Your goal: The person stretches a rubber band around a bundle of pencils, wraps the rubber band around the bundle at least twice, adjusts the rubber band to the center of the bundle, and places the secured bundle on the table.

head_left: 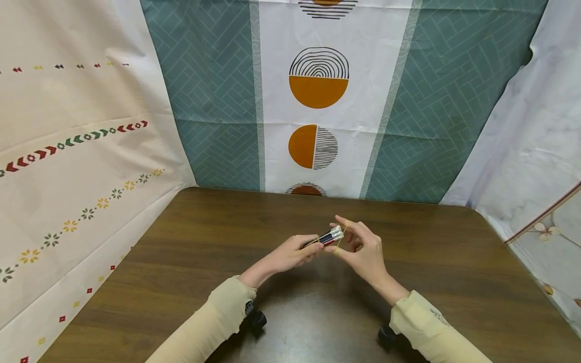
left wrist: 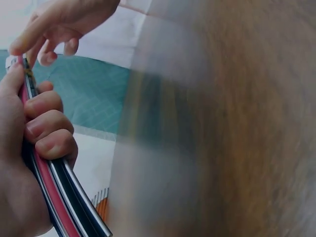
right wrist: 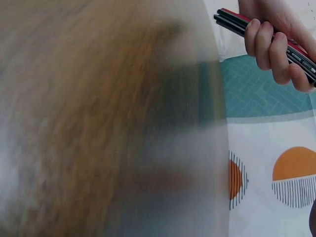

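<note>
My left hand [head_left: 292, 253] grips a bundle of slim pencils [head_left: 328, 238], dark and red with white ends toward the right. In the left wrist view the pencils [left wrist: 58, 190] run through its curled fingers, striped black, red and silver. Across from it, my right hand [head_left: 366, 252] has thumb and forefinger spread, with a thin yellow rubber band [head_left: 341, 240] stretched between them beside the white ends. A yellow line also crosses the bundle near the left fingers; whether it is the same band, I cannot tell. The bundle's dark ends show in the right wrist view.
Both hands are above a brown wooden table [head_left: 190, 242]. Behind it hangs a teal and white curtain [head_left: 218, 101] with orange circles. Patterned cloth [head_left: 91, 151] lines the left side, and pale cloth [head_left: 535, 151] the right.
</note>
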### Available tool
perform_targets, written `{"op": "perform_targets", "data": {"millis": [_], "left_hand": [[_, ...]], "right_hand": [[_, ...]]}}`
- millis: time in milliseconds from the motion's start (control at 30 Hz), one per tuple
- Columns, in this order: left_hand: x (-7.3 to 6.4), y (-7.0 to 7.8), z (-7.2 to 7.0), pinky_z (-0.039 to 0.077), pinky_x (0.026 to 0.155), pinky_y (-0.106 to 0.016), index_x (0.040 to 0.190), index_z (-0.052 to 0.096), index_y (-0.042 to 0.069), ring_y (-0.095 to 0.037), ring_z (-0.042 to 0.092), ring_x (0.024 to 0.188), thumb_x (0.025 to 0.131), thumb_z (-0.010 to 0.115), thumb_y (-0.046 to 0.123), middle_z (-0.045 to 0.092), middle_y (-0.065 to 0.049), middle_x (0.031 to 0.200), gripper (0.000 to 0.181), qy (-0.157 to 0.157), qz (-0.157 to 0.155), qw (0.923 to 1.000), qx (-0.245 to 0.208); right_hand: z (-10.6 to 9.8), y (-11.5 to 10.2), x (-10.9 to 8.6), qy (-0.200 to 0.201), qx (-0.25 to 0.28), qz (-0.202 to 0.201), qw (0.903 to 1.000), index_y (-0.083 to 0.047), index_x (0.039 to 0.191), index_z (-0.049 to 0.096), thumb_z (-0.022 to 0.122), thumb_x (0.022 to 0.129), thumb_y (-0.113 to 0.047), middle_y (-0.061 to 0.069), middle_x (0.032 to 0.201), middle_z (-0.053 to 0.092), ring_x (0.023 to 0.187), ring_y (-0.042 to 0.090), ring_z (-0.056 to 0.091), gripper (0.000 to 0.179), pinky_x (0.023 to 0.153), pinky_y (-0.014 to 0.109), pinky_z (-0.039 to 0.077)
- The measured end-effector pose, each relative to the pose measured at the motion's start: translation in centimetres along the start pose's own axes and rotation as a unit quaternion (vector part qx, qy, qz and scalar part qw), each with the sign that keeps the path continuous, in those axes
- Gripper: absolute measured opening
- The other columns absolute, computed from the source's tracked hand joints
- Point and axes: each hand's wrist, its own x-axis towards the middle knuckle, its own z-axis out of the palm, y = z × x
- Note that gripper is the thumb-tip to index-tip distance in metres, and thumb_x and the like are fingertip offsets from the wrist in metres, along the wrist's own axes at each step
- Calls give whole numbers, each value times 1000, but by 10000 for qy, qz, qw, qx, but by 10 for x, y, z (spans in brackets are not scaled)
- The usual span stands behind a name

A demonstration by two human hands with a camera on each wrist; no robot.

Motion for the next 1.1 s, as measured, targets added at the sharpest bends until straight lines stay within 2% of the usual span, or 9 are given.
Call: {"op": "perform_targets", "data": {"millis": [133, 267, 500, 600, 733, 833, 900, 967, 1100], "left_hand": [[0, 1, -5, 35, 54, -21, 100, 58, -1, -6, 39, 58, 105, 48, 32, 46, 2, 72, 35, -268, 39, 9979, 596], [0, 5, -11, 36, 56, -20, 98, 59, 12, -3, 40, 58, 104, 49, 35, 46, 5, 71, 25, -395, 70, 9898, 1370], [-3, 17, -17, 33, 56, -20, 93, 59, 21, -2, 37, 58, 101, 51, 47, 41, 11, 68, 28, -475, 18, 9593, 2785], [-5, 21, -18, 31, 55, -21, 92, 57, 23, -2, 35, 56, 100, 49, 52, 36, 11, 66, 31, -543, 59, 9411, 3337], [-6, 27, -18, 28, 52, -20, 90, 55, 20, -3, 33, 53, 99, 51, 51, 35, 10, 63, 32, -582, 284, 9132, 4024], [-6, 30, -17, 28, 51, -20, 92, 57, 20, -4, 34, 52, 98, 52, 51, 37, 10, 62, 32, -608, 382, 8973, 4355], [-6, 31, -16, 28, 50, -20, 92, 59, 19, -4, 35, 52, 98, 52, 52, 38, 10, 62, 33, -621, 360, 8895, 4513], [-5, 31, -14, 28, 50, -20, 93, 60, 20, -4, 36, 52, 97, 52, 53, 39, 10, 62, 34, -634, 312, 8857, 4588], [-5, 31, -12, 28, 50, -20, 93, 61, 20, -4, 36, 52, 97, 53, 53, 39, 10, 61, 34, -622, 268, 8853, 4601]], "right_hand": [[-2, 1, 0, -224, 76, -211, 9995, -15, 127, 67, 93, 61, -8, -1, 94, 70, 59, 7, 41, 71, 47, 13, 35], [-4, 3, -2, -423, 61, -256, 9988, -14, 126, 67, 93, 61, -9, 0, 97, 72, 63, 7, 41, 70, 48, 12, 36], [-7, 2, -2, -719, -64, -330, 9968, -13, 123, 69, 93, 63, -14, -1, 95, 72, 62, 4, 44, 65, 49, 12, 39], [-7, 2, -2, -835, -67, -315, 9960, -14, 121, 70, 93, 64, -16, 0, 93, 72, 59, 2, 43, 62, 50, 12, 39], [-6, 2, -3, -995, -118, -180, 9948, -16, 119, 71, 93, 65, -18, -2, 88, 69, 57, -2, 41, 59, 50, 12, 37], [-5, 1, -5, -1055, -283, -89, 9940, -19, 118, 73, 92, 65, -20, -6, 83, 66, 58, -4, 39, 56, 51, 11, 37], [-5, 1, -5, -1047, -425, -102, 9935, -20, 116, 73, 92, 66, -22, -9, 80, 64, 59, -4, 38, 54, 51, 11, 36], [-4, 1, -6, -1024, -532, -158, 9932, -21, 115, 73, 92, 66, -22, -11, 79, 62, 59, -4, 37, 53, 51, 11, 35], [-3, 2, -8, -988, -623, -211, 9929, -21, 114, 74, 92, 66, -21, -11, 79, 59, 59, -4, 37, 52, 51, 11, 35]]}}
